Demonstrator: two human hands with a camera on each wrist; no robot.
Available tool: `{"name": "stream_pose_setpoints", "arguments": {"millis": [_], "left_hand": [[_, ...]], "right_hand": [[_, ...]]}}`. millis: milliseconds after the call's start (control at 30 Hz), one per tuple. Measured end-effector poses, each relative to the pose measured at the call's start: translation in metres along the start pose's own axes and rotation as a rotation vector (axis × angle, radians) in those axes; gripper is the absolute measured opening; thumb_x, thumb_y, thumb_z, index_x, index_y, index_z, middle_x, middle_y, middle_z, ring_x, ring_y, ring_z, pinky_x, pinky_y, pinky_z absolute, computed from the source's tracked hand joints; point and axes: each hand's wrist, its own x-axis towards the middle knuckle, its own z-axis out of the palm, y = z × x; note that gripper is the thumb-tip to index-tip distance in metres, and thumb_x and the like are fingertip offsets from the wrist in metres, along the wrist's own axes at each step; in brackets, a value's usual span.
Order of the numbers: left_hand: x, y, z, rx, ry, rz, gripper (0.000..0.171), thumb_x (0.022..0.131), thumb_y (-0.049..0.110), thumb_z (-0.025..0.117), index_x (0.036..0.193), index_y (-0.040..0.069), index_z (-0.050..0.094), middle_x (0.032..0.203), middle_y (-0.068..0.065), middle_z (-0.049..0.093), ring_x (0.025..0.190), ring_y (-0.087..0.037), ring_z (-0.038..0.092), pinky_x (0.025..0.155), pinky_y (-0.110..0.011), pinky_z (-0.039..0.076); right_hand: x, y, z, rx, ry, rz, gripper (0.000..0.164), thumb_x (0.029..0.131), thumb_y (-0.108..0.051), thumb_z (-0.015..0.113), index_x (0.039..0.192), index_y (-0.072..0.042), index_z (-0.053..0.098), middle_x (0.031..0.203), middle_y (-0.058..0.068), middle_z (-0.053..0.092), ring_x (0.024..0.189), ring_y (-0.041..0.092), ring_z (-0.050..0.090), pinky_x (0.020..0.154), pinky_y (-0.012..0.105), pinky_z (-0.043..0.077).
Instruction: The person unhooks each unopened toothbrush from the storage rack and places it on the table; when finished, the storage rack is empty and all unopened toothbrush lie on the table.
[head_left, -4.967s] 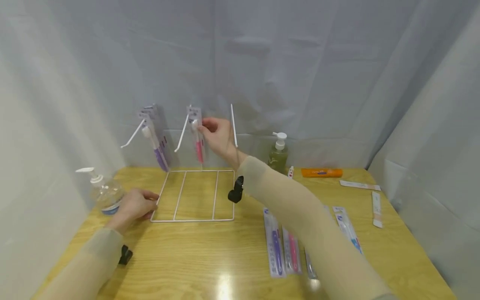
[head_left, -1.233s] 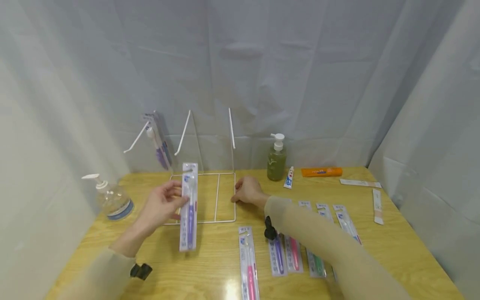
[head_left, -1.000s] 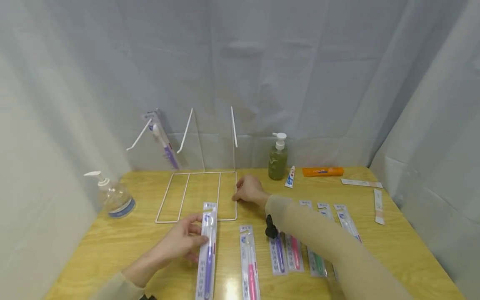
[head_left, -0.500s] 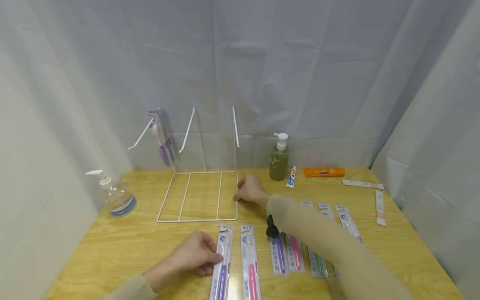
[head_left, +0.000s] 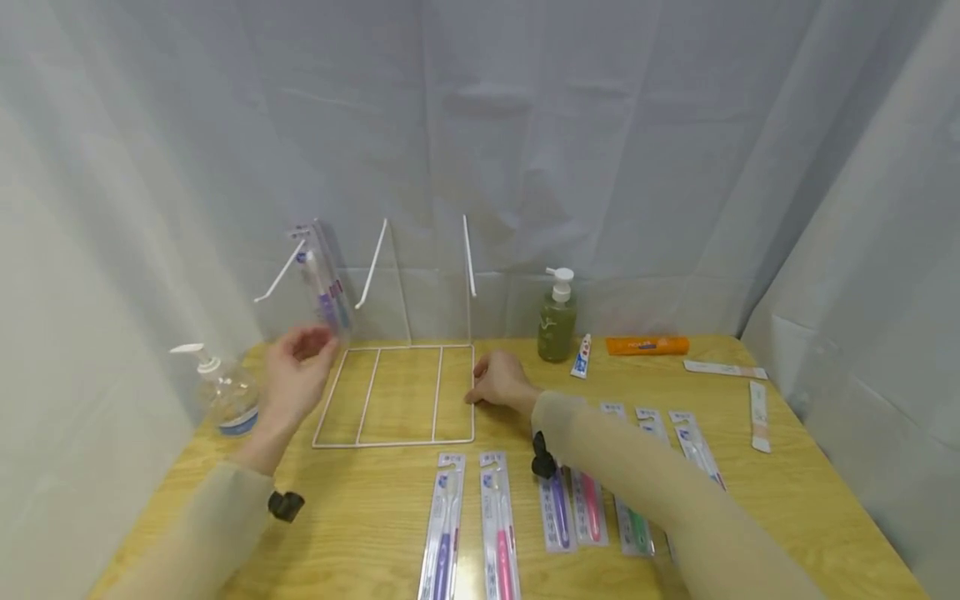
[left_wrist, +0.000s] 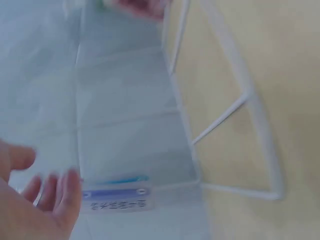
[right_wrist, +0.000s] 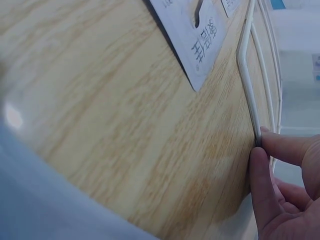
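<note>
A white wire display rack [head_left: 393,443] stands on the table, with hooks rising at its back. My right hand [head_left: 501,382] pinches the right side wire of its base between thumb and finger, plain in the right wrist view. Packaged toothbrushes with purple and blue handles [head_left: 324,287] hang from the left hook. Just below them is my left hand [head_left: 296,371], holding nothing; in the left wrist view its fingers [left_wrist: 65,200] are loosely bent, apart from the hanging packs [left_wrist: 117,199]. A purple packaged toothbrush [head_left: 442,533] and a pink one [head_left: 500,533] lie in front of the rack.
More packaged toothbrushes [head_left: 633,525] lie at the right, partly under my right sleeve. A clear pump bottle [head_left: 228,400] stands left of the rack, a green pump bottle [head_left: 557,329] behind right. A small toothpaste tube [head_left: 581,357], an orange tube [head_left: 647,346] and white sachets [head_left: 759,417] lie beyond.
The pink and purple toothbrushes came off the rack and now lie in front of it. My left hand let go of the purple one and rose toward the left hook; my right hand stays on the rack.
</note>
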Motion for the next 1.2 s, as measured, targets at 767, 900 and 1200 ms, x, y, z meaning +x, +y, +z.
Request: {"name": "stream_pose_setpoints", "arguments": {"millis": [767,900,1200], "left_hand": [[0.083,-0.001,-0.009,-0.173,0.129,-0.127,0.016,0.102,0.022,0.080,0.117,0.019,0.074,0.094,0.028,0.068,0.096,0.004,0.066,0.089,-0.010,0.055],[0.085,-0.002,-0.007,-0.171,0.118,-0.149,0.023,0.104,0.024,0.080,0.126,0.019,0.076,0.097,0.030,0.068,0.098,0.005,0.066,0.091,-0.010,0.055],[0.091,-0.004,-0.005,-0.148,0.125,-0.179,0.029,0.100,0.027,0.085,0.123,0.024,0.067,0.108,0.022,0.064,0.103,0.002,0.063,0.095,-0.013,0.058]], "right_hand": [[-0.045,-0.030,-0.029,0.140,-0.048,-0.085,0.047,0.077,-0.006,0.101,0.118,0.000,0.081,0.095,0.006,0.080,0.081,0.009,0.066,0.072,0.017,0.056],[-0.045,-0.029,-0.029,0.186,-0.070,-0.065,0.047,0.077,-0.001,0.100,0.119,0.001,0.081,0.093,0.005,0.079,0.078,0.008,0.065,0.070,0.016,0.058],[-0.042,-0.025,-0.031,0.257,-0.101,-0.056,0.046,0.076,0.003,0.099,0.118,0.002,0.081,0.085,0.000,0.072,0.075,0.009,0.062,0.065,0.015,0.055]]}}
